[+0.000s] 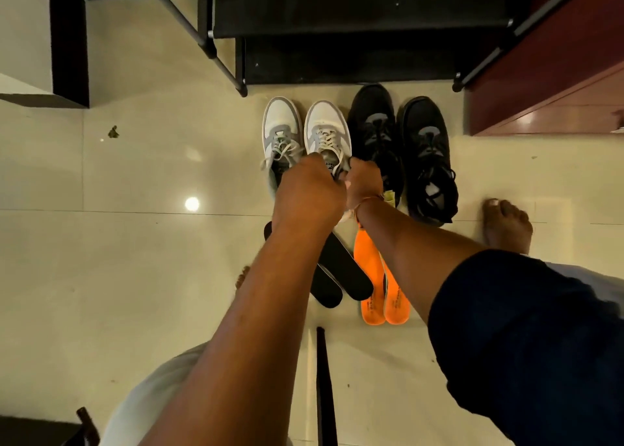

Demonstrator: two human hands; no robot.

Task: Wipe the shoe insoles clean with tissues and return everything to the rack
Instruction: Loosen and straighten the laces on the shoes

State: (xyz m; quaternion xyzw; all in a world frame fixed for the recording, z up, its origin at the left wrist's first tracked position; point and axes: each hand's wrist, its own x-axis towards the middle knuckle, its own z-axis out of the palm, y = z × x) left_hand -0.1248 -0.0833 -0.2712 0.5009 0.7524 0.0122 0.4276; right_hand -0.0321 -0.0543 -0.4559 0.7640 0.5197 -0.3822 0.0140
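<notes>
Left hand (307,192) is curling knuckles-up over the mouth of the white sneaker (326,125); what it is holding cannot be told. Right hand (364,180) is pinching that sneaker's collar. Black insoles (341,270) and orange insoles (373,293) are lying side by side on the floor (135,260), nearer the person. Risk: with the pairs lying this close, an insole is liable to be trodden on or refitted in the wrong shoe.

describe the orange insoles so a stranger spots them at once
Find the black shoe rack at the top; the black sneakers stand on the floor before it. Nearer the person lie the orange insoles, vivid beside the black insoles.
</notes>
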